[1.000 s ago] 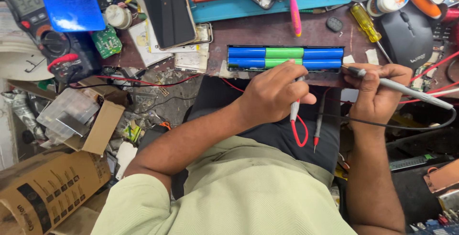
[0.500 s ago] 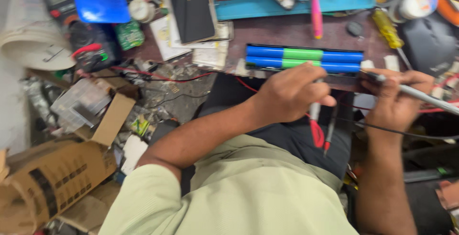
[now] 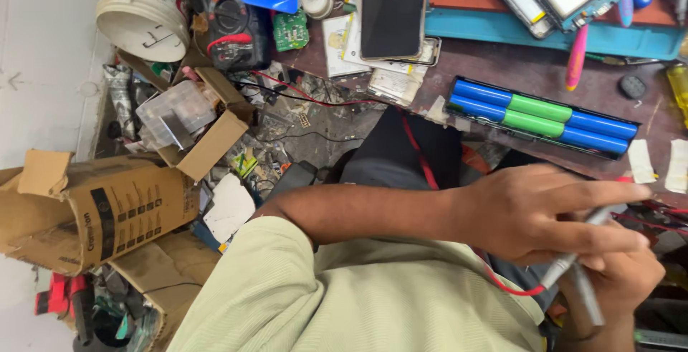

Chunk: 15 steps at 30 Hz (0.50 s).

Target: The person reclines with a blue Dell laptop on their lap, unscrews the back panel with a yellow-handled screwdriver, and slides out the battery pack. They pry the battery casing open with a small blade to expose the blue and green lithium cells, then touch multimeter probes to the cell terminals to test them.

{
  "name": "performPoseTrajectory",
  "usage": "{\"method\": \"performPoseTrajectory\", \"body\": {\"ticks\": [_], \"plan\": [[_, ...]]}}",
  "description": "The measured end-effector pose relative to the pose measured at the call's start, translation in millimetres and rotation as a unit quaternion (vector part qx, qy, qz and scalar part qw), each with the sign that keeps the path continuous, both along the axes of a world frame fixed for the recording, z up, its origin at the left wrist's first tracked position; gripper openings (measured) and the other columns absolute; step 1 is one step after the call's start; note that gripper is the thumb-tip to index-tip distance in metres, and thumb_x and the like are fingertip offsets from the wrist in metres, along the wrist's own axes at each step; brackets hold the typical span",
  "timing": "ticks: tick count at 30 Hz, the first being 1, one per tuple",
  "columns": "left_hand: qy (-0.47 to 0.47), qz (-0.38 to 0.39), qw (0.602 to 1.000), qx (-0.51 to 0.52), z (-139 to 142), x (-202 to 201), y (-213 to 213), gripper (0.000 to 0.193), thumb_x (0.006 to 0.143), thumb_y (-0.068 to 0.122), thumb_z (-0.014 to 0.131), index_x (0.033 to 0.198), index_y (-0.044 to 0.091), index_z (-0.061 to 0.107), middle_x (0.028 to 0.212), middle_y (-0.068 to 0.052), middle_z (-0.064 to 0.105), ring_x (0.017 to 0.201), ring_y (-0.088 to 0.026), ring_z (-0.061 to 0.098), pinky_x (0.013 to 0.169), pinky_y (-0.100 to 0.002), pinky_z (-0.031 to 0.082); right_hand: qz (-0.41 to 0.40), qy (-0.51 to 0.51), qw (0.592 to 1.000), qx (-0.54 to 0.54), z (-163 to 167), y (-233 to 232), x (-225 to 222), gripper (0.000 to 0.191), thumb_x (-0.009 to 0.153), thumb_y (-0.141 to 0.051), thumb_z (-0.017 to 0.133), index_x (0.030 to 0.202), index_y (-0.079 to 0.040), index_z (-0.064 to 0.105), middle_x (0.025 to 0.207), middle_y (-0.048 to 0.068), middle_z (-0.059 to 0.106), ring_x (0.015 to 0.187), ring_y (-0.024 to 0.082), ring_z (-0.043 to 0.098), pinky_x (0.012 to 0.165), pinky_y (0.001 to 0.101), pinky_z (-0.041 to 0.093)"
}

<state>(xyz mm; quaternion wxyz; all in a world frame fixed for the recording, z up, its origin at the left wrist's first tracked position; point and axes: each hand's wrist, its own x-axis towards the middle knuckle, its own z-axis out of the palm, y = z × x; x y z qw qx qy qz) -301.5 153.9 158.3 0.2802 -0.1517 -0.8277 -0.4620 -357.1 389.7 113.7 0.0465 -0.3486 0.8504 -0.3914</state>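
Off the workbench's (image 3: 502, 65) front edge now, away from battery pack (image 3: 542, 117): left hand (image 3: 530, 212) and right hand (image 3: 623, 280), fingers pinching grey probe (image 3: 580, 266).

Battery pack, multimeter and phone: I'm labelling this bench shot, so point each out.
battery pack (image 3: 542, 116): head view, on a green middle cell.
multimeter (image 3: 231, 16): head view, on its round dial.
phone (image 3: 393, 9): head view, on its dark screen.

Left hand (image 3: 534, 212) outstretched across, right hand (image 3: 627, 277) curled beneath.
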Motion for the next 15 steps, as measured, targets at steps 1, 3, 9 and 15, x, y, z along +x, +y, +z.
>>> {"method": "performPoseTrajectory", "body": {"ticks": [1, 3, 9, 15], "plan": [[-0.018, -0.009, 1.000, -0.011, -1.2, 0.6, 1.1, 0.045, 0.109, 0.038, 0.066, 0.147, 0.041, 0.043, 0.152, -0.002, 0.049, 0.105, -0.018, 0.070, 0.087, -0.028, 0.057, -0.013, -0.006, 1.000, 0.006, 5.3, -0.5, 2.7, 0.020, 0.099, -0.011, 0.079, 0.099, 0.005, 0.067, 0.082, 0.014, 0.066, 0.075, 0.021, 0.065, 0.064, 0.0285, 0.046], [-0.055, -0.009, 0.998, -0.023, -1.8, 6.4, -1.2, 0.044, 0.109, 0.036, 0.066, 0.146, 0.039, 0.044, 0.146, -0.006, 0.053, 0.099, -0.020, 0.072, 0.082, -0.030, 0.059, -0.040, -0.008, 0.999, 0.015, 19.3, -4.6, 5.9, 0.021, 0.095, -0.009, 0.083, 0.095, 0.006, 0.070, 0.077, 0.014, 0.066, 0.071, 0.022, 0.064, 0.060, 0.0294, 0.045], [-0.074, -0.024, 0.995, -0.058, 17.4, 11.2, 2.9, 0.058, 0.102, 0.027, 0.067, 0.150, 0.043, 0.038, 0.146, -0.021, 0.051, 0.090, -0.024, 0.069, 0.074, -0.032, 0.059, -0.011, 0.158, 0.986, -0.052, 53.5, -35.7, -3.7, 0.026, 0.097, -0.016, 0.078, 0.103, 0.007, 0.068, 0.091, 0.015, 0.071, 0.082, 0.030, 0.073, 0.074, 0.0345, 0.058], [-0.116, -0.055, 0.968, -0.217, 46.4, -0.9, -8.3, 0.071, 0.086, 0.056, 0.077, 0.148, 0.033, 0.050, 0.094, -0.010, 0.060, 0.068, -0.024, 0.057, 0.056, -0.039, 0.046, 0.009, 0.276, 0.955, -0.110, 51.3, -51.3, -18.3, 0.034, 0.113, -0.025, 0.059, 0.104, 0.006, 0.067, 0.095, 0.021, 0.074, 0.086, 0.035, 0.074, 0.075, 0.0376, 0.062]]}}
